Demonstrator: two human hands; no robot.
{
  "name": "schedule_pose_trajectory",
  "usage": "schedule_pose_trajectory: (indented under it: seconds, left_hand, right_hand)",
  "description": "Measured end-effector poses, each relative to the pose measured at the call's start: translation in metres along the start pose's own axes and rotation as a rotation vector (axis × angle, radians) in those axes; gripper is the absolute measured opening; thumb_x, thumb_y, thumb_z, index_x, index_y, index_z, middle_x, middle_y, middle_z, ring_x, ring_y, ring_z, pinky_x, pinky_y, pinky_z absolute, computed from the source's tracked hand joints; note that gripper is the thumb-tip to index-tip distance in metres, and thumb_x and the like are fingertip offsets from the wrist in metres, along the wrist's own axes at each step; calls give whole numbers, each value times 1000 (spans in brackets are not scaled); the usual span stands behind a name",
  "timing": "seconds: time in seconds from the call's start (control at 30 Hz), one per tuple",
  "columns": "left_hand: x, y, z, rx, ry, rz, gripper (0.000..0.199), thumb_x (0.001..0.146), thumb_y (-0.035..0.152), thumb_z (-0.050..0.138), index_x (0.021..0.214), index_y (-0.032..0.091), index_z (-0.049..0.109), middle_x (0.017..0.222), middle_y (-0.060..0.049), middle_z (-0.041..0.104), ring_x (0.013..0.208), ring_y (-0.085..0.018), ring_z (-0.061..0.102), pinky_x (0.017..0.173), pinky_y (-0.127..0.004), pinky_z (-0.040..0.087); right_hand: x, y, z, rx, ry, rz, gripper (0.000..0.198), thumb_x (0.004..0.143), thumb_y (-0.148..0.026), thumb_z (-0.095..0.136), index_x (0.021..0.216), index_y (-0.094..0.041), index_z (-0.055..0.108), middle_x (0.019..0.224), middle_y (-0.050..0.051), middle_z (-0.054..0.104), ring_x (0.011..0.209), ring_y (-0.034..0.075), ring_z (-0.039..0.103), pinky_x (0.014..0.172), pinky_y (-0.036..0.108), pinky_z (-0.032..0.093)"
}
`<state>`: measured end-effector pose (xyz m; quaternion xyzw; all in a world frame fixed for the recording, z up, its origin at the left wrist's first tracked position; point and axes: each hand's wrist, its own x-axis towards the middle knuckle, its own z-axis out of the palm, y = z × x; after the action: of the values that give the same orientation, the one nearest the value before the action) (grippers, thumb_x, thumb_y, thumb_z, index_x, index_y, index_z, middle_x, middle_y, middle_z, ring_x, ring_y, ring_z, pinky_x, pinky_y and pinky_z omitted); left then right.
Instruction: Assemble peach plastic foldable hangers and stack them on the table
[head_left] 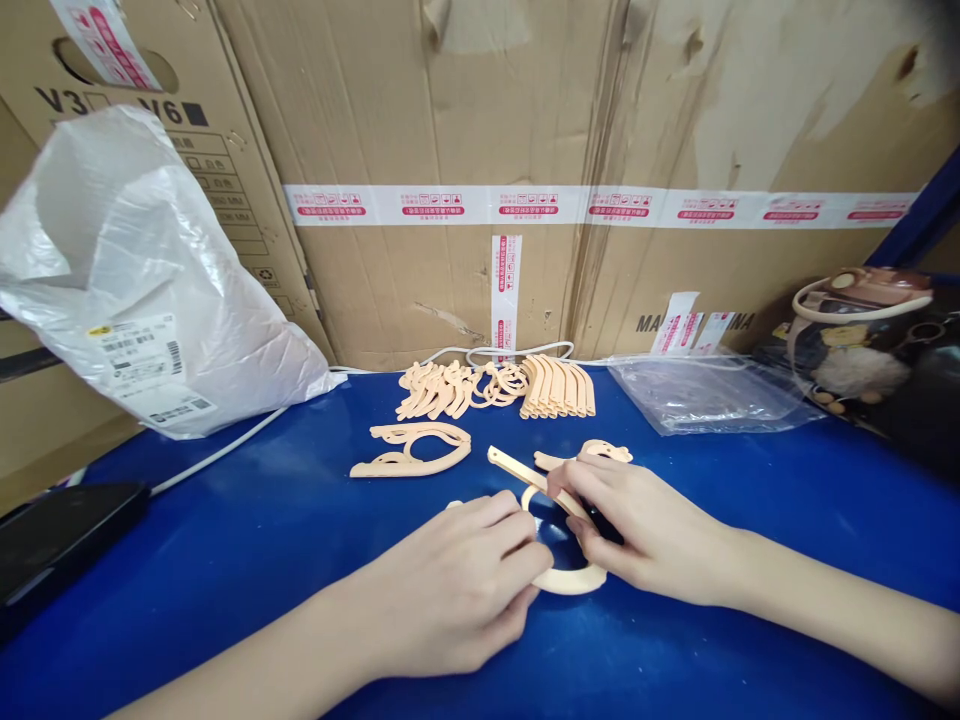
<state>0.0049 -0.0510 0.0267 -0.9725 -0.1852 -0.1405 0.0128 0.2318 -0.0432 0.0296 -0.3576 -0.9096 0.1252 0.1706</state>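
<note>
My left hand point(465, 580) is closed around a beige plastic folding-hanger piece with a ring-like curve point(571, 581); its fingers hide part of the piece. In my right hand point(645, 525), thumb and fingers pinch a straight, channelled hanger arm point(513, 466) laid across that curve. Both hands are close together above the blue table, and the two parts meet between them. Just beyond the right hand lie a few loose curved beige parts point(606, 450). Left of the arm's tip rests a folded beige hanger point(427, 448).
Behind are piles of beige hooks point(435, 388) and stacked hanger arms point(556, 388). A clear plastic bag point(705, 395) and a lidded bottle point(855, 340) stand right. At left are a white mailing bag point(142, 270) and a black device point(67, 545) with a cable. Cardboard boxes point(420, 120) wall the back.
</note>
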Motion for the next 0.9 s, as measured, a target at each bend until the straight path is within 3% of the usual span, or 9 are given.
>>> schedule_pose_trajectory:
  seconds: [0.37, 0.7, 0.9]
  left_hand:
    - [-2, -10, 1, -38, 26, 0, 19, 97, 15, 41, 104, 15, 58, 100, -6, 59, 96, -21, 51, 86, -36, 42]
    - [-1, -14, 4, 4, 97, 19, 24, 95, 8, 42, 109, 19, 59, 98, -4, 60, 92, -18, 52, 84, -34, 41]
    - [-1, -13, 2, -9, 71, 2, 30, 92, 2, 41, 109, 19, 59, 98, -4, 60, 92, -18, 52, 81, -33, 42]
  right_hand:
    - [2, 5, -5, -137, -45, 6, 12, 80, -11, 46, 86, -21, 43, 76, 0, 56, 65, 15, 48, 63, 28, 34]
    - [2, 8, -4, -191, -32, -32, 7, 84, -13, 45, 86, -20, 45, 75, 1, 58, 65, 15, 50, 62, 27, 34]
    - [3, 8, 0, -238, -5, -86, 7, 92, -20, 42, 87, -19, 48, 76, 2, 59, 66, 15, 51, 62, 27, 36]
